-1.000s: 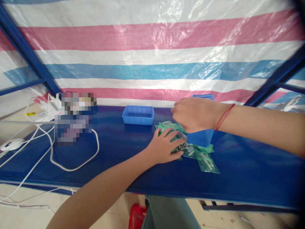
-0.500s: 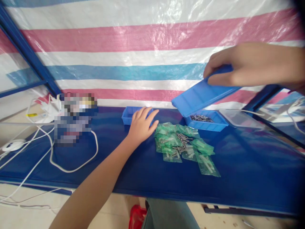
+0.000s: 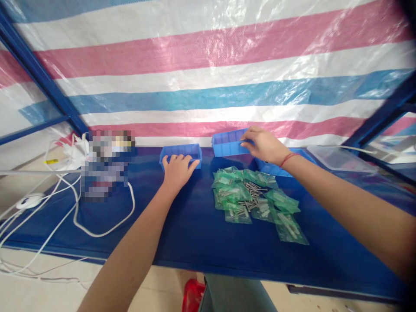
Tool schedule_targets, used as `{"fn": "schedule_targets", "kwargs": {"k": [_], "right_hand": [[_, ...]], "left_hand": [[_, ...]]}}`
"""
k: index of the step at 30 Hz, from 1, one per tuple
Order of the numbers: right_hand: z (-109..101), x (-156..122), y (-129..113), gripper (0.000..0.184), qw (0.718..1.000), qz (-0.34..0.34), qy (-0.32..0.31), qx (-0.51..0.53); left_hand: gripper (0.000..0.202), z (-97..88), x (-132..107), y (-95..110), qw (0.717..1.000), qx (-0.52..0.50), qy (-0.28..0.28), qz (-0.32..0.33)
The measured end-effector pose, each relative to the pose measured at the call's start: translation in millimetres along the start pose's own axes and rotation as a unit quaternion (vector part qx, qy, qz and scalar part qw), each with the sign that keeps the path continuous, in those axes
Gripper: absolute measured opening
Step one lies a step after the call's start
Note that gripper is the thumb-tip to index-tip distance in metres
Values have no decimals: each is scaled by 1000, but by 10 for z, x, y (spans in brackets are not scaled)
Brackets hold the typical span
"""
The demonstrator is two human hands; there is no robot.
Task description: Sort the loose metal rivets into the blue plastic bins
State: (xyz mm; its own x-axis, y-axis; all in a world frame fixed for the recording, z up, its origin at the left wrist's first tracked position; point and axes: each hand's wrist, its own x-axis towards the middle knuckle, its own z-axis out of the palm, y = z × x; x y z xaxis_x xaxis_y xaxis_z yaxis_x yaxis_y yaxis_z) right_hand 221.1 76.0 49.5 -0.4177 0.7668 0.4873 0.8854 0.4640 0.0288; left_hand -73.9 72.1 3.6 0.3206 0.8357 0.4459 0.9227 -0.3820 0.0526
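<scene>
My left hand [image 3: 177, 171] rests with its fingers over the near rim of a small blue plastic bin [image 3: 180, 151] at the back of the blue table [image 3: 195, 234]. A second blue bin [image 3: 227, 143] stands just right of it, and my right hand [image 3: 264, 145] grips its right end. Behind my right wrist lies a third blue bin [image 3: 269, 168], mostly hidden. In front of the bins lies a heap of small green plastic bags [image 3: 256, 201] with loose metal pins [image 3: 251, 190] on top.
A blurred box [image 3: 105, 164] and white cables [image 3: 97, 216] lie at the table's left, with a white device [image 3: 29, 200] beyond the edge. A clear plastic lid or tray [image 3: 338, 158] sits at the right. A striped tarp hangs behind. Something red [image 3: 193, 299] sits under the table.
My right hand lifted a blue bin off the bags, uncovering them and the pins, then set it down right of the first bin. My left hand moved from the bags to that first bin.
</scene>
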Motion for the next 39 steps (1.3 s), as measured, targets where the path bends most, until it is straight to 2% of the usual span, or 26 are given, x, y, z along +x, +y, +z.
{"fn": "schedule_targets", "kwargs": {"k": [3,7,13,20,25,32,39], "right_hand": [[123,-70,-12,19,998,-27,-52,-3],[186,-167,3,17,992,-48,-116,-31],[128,-250,-27,27,985,-25,-145,-85],[72,-357,-128,29,984,23,-138,-111],[80,-378,-159,28,987,35,-134,-88],[86,-417,-88,30,992,18,-120,-32],[177,-493,-53,33,996,-1,-76,35]], "left_hand": [[41,9,8,-26,1000,-6,3,-2],[38,34,9,9,1000,-12,-3,4],[31,109,-16,142,998,-39,27,52],[30,156,-9,213,996,-36,38,67],[31,174,27,226,996,-35,35,79],[30,167,130,157,992,-48,31,111],[29,170,136,175,991,-69,48,102]]}}
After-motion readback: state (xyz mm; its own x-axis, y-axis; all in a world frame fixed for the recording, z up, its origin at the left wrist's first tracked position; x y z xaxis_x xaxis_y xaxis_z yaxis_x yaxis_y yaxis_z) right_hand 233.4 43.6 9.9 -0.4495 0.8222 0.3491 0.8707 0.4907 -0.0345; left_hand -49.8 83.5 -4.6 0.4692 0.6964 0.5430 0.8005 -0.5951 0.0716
